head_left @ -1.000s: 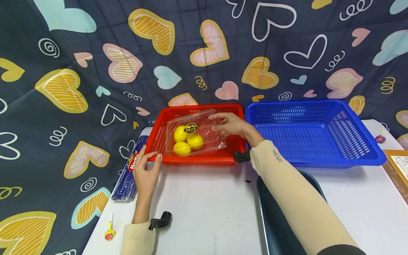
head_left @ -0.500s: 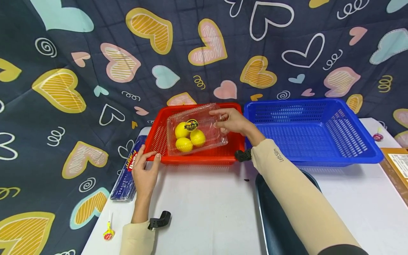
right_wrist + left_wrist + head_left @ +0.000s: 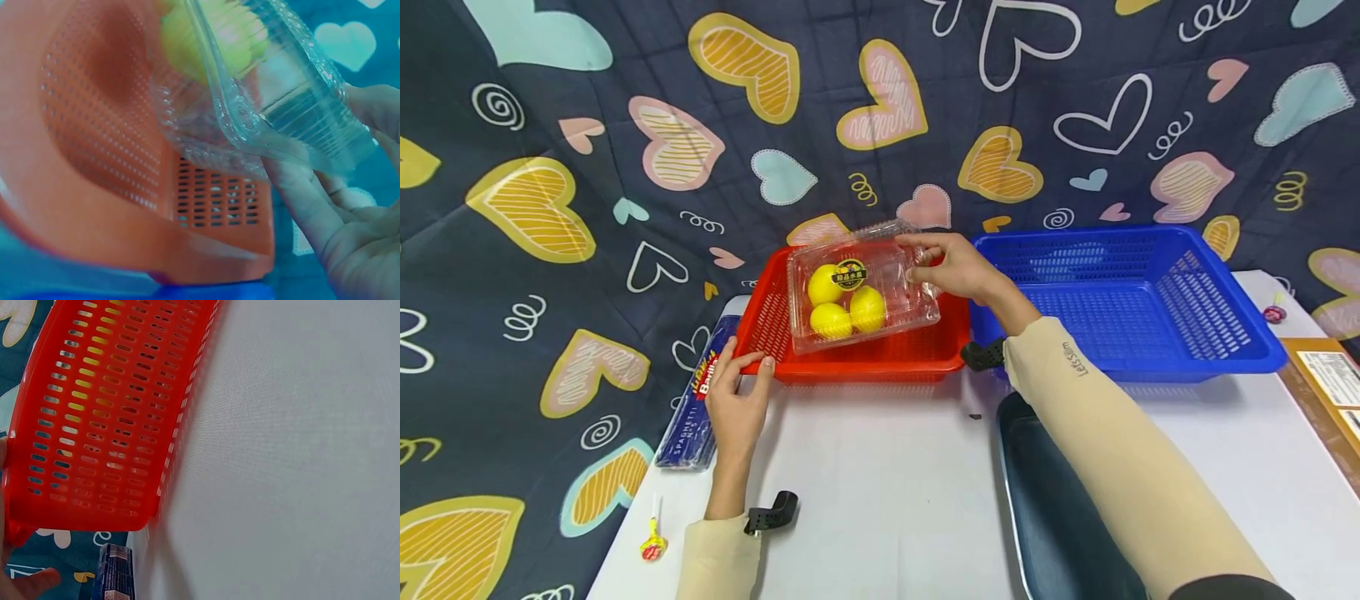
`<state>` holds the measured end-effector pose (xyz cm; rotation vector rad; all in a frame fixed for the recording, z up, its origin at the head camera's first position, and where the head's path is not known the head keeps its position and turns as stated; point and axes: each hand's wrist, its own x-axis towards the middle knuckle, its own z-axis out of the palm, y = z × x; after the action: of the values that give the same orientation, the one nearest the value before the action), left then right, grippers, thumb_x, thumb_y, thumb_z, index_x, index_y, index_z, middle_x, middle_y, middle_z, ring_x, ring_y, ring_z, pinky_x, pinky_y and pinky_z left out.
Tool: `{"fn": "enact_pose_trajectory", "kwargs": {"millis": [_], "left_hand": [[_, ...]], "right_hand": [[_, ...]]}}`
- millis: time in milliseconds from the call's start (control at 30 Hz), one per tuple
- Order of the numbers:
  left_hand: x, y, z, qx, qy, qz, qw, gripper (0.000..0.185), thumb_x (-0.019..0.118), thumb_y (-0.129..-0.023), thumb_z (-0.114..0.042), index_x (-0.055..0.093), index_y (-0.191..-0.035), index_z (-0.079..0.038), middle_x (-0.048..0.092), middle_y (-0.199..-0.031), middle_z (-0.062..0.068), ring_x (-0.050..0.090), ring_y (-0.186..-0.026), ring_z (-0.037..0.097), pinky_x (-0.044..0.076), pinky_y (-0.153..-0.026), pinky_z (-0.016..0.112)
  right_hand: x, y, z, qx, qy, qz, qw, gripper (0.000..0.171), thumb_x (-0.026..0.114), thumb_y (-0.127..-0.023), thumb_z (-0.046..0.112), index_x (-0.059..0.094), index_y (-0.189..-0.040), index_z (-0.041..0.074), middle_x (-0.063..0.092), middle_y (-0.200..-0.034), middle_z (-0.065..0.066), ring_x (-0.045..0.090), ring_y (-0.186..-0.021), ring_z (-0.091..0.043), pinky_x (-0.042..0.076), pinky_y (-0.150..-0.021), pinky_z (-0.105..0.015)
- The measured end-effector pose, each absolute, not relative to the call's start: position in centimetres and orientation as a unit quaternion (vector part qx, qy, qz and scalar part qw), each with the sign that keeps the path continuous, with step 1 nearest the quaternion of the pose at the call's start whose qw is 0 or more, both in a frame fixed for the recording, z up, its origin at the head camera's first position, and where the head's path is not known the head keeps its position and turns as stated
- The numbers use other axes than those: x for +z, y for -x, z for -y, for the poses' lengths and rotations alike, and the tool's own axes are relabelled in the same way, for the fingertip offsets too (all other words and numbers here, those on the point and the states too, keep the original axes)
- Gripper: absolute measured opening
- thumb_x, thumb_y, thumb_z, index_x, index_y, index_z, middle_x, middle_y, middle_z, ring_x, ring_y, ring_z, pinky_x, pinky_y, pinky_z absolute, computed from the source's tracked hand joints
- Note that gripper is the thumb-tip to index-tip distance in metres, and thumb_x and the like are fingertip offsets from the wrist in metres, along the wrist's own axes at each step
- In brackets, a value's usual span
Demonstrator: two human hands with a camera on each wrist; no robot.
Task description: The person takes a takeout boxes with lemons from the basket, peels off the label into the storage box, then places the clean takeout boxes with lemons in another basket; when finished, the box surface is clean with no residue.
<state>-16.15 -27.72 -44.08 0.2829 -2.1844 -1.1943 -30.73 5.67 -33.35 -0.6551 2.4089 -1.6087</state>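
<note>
A blue packet (image 3: 694,406) at the table's left edge bore "Barilla" on a red patch and "SPAGHETTI" along its length, the right sleeve (image 3: 1075,360) read "LetsSlim", and the round sticker on the clear clamshell box (image 3: 859,286) was too small to read.

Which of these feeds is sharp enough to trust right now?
Head view: sharp, evenly lit, wide-angle bending at the edges. Left wrist view: crisp on the red basket. Right wrist view: soft and blue-tinted, with the clear clamshell box and the right hand blurred close up.
</note>
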Motion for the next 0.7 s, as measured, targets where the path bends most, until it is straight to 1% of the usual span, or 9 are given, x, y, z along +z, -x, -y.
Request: {"fn": "enact_pose_trajectory", "kwargs": {"millis": [167,300,400,500,533,600,700], "left_hand": [[-44.0,16.2,27.8,-0.452,-0.108,0.83,0.309,0.025,0.077,-0.091,-0.028,0.078,-0.106,-0.008,0.053,-0.154,0.001,0.045,-0.146,0.021,0.046,-0.114,0.05],[-44.0,16.2,27.8,-0.451,-0.109,0.833,0.303,0.027,0.077,-0.091,-0.03,0.078,-0.107,-0.008,0.052,-0.155,0.0,0.044,-0.147,0.023,0.046,-0.114,0.051],[-44.0,16.3,27.7,-0.449,-0.109,0.834,0.3,0.028,0.076,-0.091,-0.03,0.078,-0.108,-0.008,0.052,-0.155,0.0,0.045,-0.147,0.024,0.046,-0.113,0.052],[-44.0,16.2,27.7,-0.446,-0.11,0.835,0.302,0.027,0.077,-0.091,-0.03,0.078,-0.107,-0.009,0.053,-0.155,0.001,0.045,-0.146,0.024,0.046,-0.113,0.051],[-44.0,16.2,27.7,-0.445,-0.111,0.835,0.302,0.027,0.077,-0.091,-0.03,0.078,-0.107,-0.009,0.053,-0.155,0.001,0.045,-0.146,0.024,0.046,-0.113,0.051],[-44.0,16.2,27.7,-0.444,-0.112,0.836,0.303,0.026,0.077,-0.091,-0.03,0.078,-0.107,-0.009,0.053,-0.155,0.001,0.045,-0.146,0.024,0.046,-0.113,0.051],[-44.0,16.2,27.8,-0.443,-0.113,0.836,0.302,0.027,0.076,-0.091,-0.031,0.078,-0.108,-0.01,0.053,-0.155,0.001,0.044,-0.147,0.024,0.046,-0.112,0.052]], "right_hand": [[-32.7,29.8,-6.4,-0.553,0.218,-0.802,0.065,0.056,0.07,-0.092,0.005,0.058,-0.145,0.019,0.066,-0.101,-0.015,0.062,-0.067,-0.021,0.057,-0.059,-0.029],[-32.2,28.9,-7.4,-0.565,0.213,-0.795,0.05,0.057,0.07,-0.093,0.006,0.057,-0.147,0.02,0.061,-0.093,-0.011,0.062,-0.064,-0.02,0.059,-0.06,-0.029],[-31.8,28.1,-8.2,-0.58,0.212,-0.785,0.044,0.057,0.07,-0.094,0.005,0.056,-0.147,0.018,0.057,-0.089,-0.011,0.062,-0.061,-0.021,0.059,-0.061,-0.028],[-31.4,27.2,-9.1,-0.584,0.204,-0.785,0.038,0.057,0.07,-0.094,0.008,0.056,-0.147,0.019,0.055,-0.094,-0.011,0.065,-0.064,-0.021,0.061,-0.065,-0.028],[-31.3,26.9,-9.4,-0.585,0.203,-0.784,0.036,0.057,0.07,-0.094,0.008,0.055,-0.148,0.019,0.055,-0.097,-0.012,0.066,-0.068,-0.021,0.062,-0.066,-0.028],[-31.1,26.3,-10.0,-0.58,0.197,-0.79,0.032,0.057,0.07,-0.094,0.01,0.055,-0.148,0.023,0.056,-0.106,-0.014,0.068,-0.077,-0.022,0.063,-0.069,-0.029],[-30.7,25.3,-10.9,-0.57,0.181,-0.801,0.034,0.057,0.07,-0.095,0.013,0.055,-0.148,0.029,0.054,-0.115,-0.014,0.069,-0.083,-0.026,0.063,-0.072,-0.03]]}}
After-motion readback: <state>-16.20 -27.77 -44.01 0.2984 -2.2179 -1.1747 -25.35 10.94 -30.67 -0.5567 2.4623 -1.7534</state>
